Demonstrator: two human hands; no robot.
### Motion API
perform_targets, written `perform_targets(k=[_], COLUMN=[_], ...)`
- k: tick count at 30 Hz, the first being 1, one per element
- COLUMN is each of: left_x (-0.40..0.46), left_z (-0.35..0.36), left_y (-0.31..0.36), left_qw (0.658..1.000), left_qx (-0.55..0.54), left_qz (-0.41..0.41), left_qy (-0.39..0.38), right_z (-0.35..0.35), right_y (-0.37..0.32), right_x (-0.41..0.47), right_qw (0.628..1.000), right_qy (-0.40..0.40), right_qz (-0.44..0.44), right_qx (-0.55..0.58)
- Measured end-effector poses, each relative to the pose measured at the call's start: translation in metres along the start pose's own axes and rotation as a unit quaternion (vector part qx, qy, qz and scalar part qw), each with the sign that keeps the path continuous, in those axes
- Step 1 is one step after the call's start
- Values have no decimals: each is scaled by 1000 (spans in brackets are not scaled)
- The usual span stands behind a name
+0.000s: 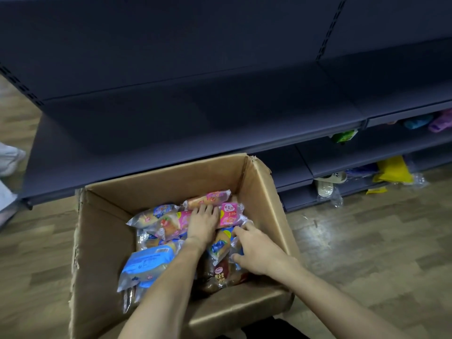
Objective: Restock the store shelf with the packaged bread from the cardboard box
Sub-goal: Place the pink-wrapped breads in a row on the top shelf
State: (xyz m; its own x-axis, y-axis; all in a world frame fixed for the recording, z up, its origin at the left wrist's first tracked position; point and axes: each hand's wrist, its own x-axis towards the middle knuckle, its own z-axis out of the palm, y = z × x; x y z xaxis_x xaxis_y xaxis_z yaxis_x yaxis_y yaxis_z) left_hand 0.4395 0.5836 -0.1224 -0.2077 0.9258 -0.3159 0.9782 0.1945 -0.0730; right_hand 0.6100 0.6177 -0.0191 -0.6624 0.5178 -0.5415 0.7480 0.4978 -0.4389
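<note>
An open cardboard box [105, 236] stands on the floor in front of a dark store shelf [195, 123]. Several packaged breads lie inside: a pink pack [230, 215], a blue-topped loaf [146, 263], a blueberry pack [220, 245] and a dark brown pack [220, 275]. My left hand [201, 223] reaches deep into the box, its fingers laid over the pink packs. My right hand [254, 253] holds the blueberry pack at its right edge, thumb below and fingers above.
The shelf board right behind the box is bare. Lower shelves at right hold a green pack [343, 136], slippers [327, 182], a yellow bag [393, 170] and plastic wrappers. Wood-look floor surrounds the box. Someone's pale clothing [9, 160] shows at the left edge.
</note>
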Motion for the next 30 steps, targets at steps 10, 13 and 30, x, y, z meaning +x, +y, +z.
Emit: perform_targets(k=[10, 13, 30], left_x=[-51, -82, -121], left_z=[-40, -46, -32], left_y=[-25, -43, -73], left_qw=[984, 988, 988], left_qx=[-5, -3, -124], left_qz=[118, 101, -26], left_qy=[132, 117, -91], right_z=[-14, -26, 45], right_y=[-12, -20, -61], right_x=[-1, -2, 73], right_qw=[994, 992, 946], right_qy=[99, 113, -145], right_qz=[-36, -61, -158], right_qx=[12, -14, -243])
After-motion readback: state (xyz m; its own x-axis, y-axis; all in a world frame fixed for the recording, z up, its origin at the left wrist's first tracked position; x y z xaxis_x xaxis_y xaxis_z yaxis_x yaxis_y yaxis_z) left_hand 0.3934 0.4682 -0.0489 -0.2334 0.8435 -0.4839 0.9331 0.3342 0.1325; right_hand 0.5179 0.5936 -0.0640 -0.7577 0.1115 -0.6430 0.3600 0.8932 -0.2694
